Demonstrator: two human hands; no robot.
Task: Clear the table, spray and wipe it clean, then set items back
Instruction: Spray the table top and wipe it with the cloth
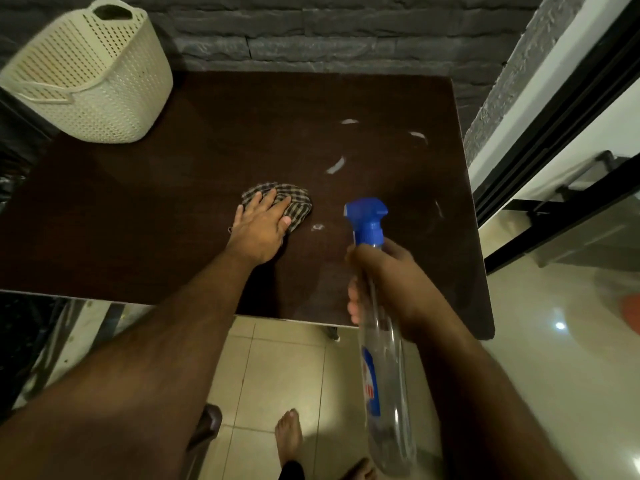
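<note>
A dark brown table [173, 188] fills the middle of the view. My left hand [261, 230] presses flat, fingers spread, on a checked cloth [294, 202] near the table's centre. My right hand [391, 282] grips the neck of a clear spray bottle [384, 358] with a blue trigger head [367, 218], held above the table's front right edge. White streaks of foam [336, 166] lie on the table to the right of the cloth.
A cream perforated basket [90, 81] stands on the table's back left corner. A grey brick wall [311, 29] runs behind. A black-framed glass door [561, 140] is at the right. Pale tiled floor [277, 368] and my bare feet [289, 431] show below.
</note>
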